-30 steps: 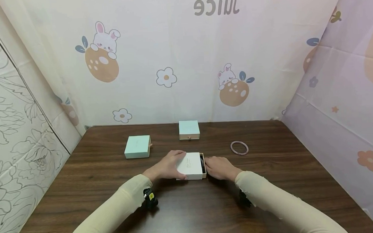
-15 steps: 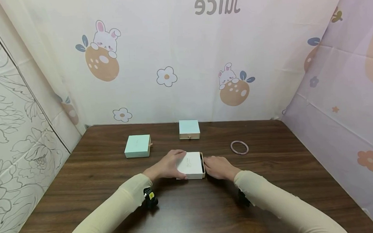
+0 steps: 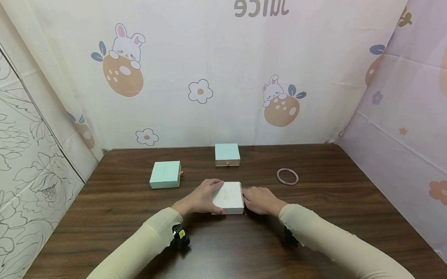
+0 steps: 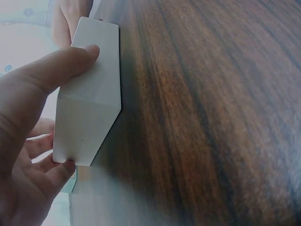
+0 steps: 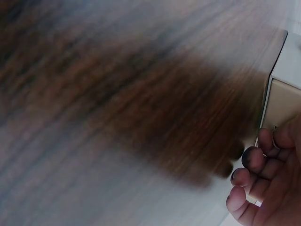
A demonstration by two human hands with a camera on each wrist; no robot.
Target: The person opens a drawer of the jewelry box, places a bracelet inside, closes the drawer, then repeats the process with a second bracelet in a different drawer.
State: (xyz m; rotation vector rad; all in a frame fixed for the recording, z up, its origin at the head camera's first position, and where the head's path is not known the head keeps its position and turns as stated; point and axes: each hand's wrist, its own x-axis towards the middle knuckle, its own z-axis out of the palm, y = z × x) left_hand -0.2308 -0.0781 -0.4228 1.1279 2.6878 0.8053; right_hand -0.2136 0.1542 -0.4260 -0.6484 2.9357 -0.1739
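Observation:
A white drawer-style gift box [image 3: 230, 195] lies flat on the table in the head view, gold lettering on its top. My left hand [image 3: 202, 197] grips its sleeve from the left, thumb on the near side [image 4: 96, 80] and fingers round the far side, as the left wrist view shows. At the right end, my right hand [image 3: 262, 200] touches the cream drawer front [image 5: 281, 106] with loosely curled fingers. The drawer is nearly flush with the sleeve, its contents hidden. Whether those fingers pinch a pull tab is unclear.
A mint-green box [image 3: 165, 174] with a ribbon tab stands at the back left. Another mint box [image 3: 227, 154] is behind the white one. To the right lies a pinkish bangle-like ring [image 3: 287, 176]. All rest on a dark wooden table [image 3: 228, 247] with printed curtains behind.
The drawer has slid leftward into the white sleeve, closing the dark gap at its right end. My right hand moved slightly left with it; the left hand stays in place.

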